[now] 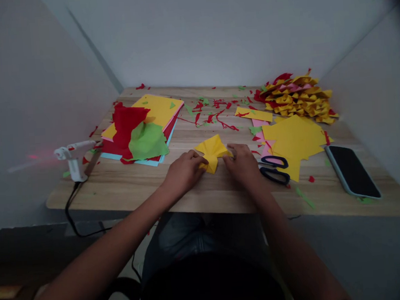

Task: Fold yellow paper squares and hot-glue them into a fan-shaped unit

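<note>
A folded piece of yellow paper (213, 150) lies near the front of the wooden table (196, 191). My left hand (184, 170) pinches its left side with curled fingers. My right hand (242, 161) presses and pinches its right side. Both hands rest on the table top. Black-handled scissors (275, 169) lie just right of my right hand.
A stack of coloured sheets (143, 129) with red and green paper on top sits at left. A white glue gun (73, 155) stands at the left edge. Yellow cut sheets (293, 139), a pile of folded paper pieces (297, 97), a phone (352, 170) and scattered scraps lie at right.
</note>
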Demonstrator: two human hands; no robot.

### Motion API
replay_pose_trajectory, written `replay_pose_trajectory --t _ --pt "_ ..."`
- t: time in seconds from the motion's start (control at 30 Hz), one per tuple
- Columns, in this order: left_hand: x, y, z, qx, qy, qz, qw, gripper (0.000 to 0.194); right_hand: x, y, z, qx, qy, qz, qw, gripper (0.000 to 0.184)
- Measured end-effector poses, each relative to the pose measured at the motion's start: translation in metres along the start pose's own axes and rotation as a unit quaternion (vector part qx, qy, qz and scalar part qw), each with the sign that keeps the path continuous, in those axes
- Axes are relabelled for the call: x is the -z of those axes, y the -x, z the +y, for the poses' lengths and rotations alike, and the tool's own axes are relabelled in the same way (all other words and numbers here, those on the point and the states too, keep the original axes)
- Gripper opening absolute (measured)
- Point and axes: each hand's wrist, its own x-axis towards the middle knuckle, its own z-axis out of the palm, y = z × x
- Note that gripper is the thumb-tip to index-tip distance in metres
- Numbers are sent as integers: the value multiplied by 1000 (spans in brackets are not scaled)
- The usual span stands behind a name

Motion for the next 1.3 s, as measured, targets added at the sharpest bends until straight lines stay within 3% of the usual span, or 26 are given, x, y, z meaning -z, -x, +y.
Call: replay_pose_trajectory --t 0.1,0.23,0.37,0.47,0.53,0.6,0.7,0.87,0.9,1.07,1.2,1.3 --pt "2 1 -6 -4 -1 5 1000 24 6 -3 1 6 2 -72 997 15" --pt "5 -4 -17 13 29 26 999 30 17 -6 5 6 -22 -134 991 16" --pt "5 -26 -37 51 144 72 986 44 23 -11 10 3 -65 -148 987 14" --pt "2 -54 -48 39 206 54 976 49 23 -21 11 -6 -113 -135 984 15" --pt "-1 -75 -51 23 265 31 963 38 20 -32 10 -18 -150 -124 981 14" --pt "-4 -94 -51 16 336 15 942 29 15 -46 7 -33 -195 -115 973 17" --pt "-8 -113 -48 22 438 28 898 38 2 -70 -2 -58 -274 -88 956 24" --pt "-15 -114 -42 61 658 28 750 53 -25 -98 -21 -93 -391 -27 915 23" --pt "-15 -111 -40 78 669 29 739 56 -30 -100 -23 -90 -414 -12 906 26" --pt "-13 -106 -35 136 639 115 748 46 -43 -96 -25 -8 -427 7 904 35" --pt "-11 -107 -36 161 679 113 708 44 -44 -89 -24 -19 -464 31 885 37" --pt "-11 -105 -36 172 679 120 704 43 -40 -83 -26 8 -455 32 890 28"
